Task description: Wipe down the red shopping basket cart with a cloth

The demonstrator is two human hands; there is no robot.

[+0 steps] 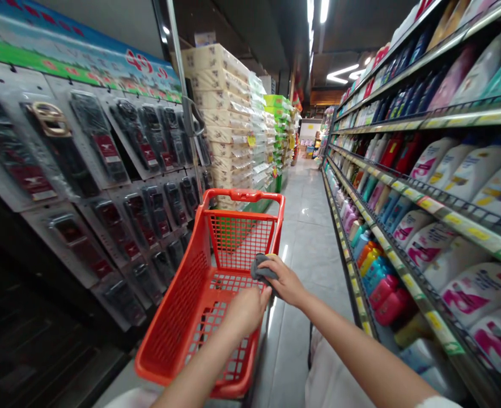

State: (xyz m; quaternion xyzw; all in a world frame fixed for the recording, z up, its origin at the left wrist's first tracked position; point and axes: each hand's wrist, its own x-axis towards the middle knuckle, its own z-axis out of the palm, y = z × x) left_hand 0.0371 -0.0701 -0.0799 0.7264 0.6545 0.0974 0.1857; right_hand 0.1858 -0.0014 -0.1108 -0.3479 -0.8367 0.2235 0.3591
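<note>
Faces down a shop aisle, with packaged belts (100, 139) hanging in rows at far left under a printed sign (84, 51). Next, looks down into a red basket cart (165, 306), upright on the floor (314, 243), with stacked packs (223, 110) beyond. Reaches across the cart with the left grip (248, 309), fingers bent by its right-hand rim; cannot tell whether closed on anything. Just beyond, clamps the right grip (282, 279) on a bunched gray cloth (262, 268) at that same rim. Has long shelves (467, 220) at far right, lined with bottles (480, 289) above yellow price tags.
</note>
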